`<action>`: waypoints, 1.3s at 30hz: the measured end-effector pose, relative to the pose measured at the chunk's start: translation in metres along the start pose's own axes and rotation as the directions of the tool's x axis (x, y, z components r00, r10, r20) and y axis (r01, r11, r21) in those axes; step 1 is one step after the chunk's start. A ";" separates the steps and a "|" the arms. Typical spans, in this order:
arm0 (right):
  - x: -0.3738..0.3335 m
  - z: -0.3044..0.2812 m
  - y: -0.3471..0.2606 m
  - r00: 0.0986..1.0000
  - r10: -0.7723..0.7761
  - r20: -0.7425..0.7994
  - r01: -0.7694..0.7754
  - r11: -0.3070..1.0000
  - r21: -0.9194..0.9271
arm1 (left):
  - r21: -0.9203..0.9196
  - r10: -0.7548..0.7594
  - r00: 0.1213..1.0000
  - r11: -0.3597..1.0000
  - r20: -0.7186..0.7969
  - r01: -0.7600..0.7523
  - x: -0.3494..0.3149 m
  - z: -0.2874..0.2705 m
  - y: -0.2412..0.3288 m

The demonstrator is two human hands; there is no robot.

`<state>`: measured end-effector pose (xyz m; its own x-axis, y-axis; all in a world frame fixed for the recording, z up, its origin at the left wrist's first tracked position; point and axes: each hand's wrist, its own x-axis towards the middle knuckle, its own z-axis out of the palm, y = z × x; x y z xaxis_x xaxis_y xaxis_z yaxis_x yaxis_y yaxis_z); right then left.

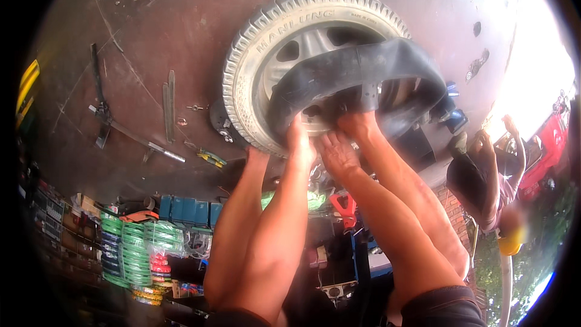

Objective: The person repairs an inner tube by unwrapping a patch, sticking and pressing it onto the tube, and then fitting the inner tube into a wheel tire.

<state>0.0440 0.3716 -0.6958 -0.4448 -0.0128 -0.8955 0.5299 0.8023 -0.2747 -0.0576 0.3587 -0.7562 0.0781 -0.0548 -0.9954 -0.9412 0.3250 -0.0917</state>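
A wheel with a pale, dusty tyre (249, 79) and a grey spoked rim (311, 42) lies flat on the ground. A black inner tube (339, 69) arches over its near right part, its metal valve (379, 89) showing on the inner side. My left hand (297, 139) grips the tube's near left end, its fingers mostly hidden by the tube. Close beside it, my right hand (339, 154) rests on the tyre's near edge, fingers stretched out. My bare legs stand either side of my arms; both feet are mostly hidden by tyre and tube.
Left of the wheel lie two flat metal bars (169, 106), pliers (212, 158) with yellow-green handles and a long metal tool (139, 136). Green-wrapped coils (138, 248) and blue boxes (187, 210) line the near left. At right, another person (484, 175) sits near a bright opening.
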 end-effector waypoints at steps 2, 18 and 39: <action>0.001 0.014 -0.012 0.997 0.063 0.041 -0.066 0.995 0.075 | 0.018 -0.055 0.998 0.998 -0.006 0.055 -0.009 0.001 -0.003; -0.050 0.006 -0.004 0.913 0.403 -0.055 -0.262 0.687 0.678 | 0.012 -0.107 0.994 0.994 0.002 0.107 -0.028 0.018 -0.031; -0.090 0.005 0.088 0.851 0.523 -0.047 -0.286 0.536 0.795 | 0.132 -0.283 0.945 0.943 -0.161 0.305 0.013 0.105 -0.081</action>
<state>0.1347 0.4406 -0.6411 -0.1352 0.4365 -0.8895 0.9847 -0.0407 -0.1696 0.0542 0.4306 -0.7640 0.2875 -0.2959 -0.9109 -0.8205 0.4146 -0.3936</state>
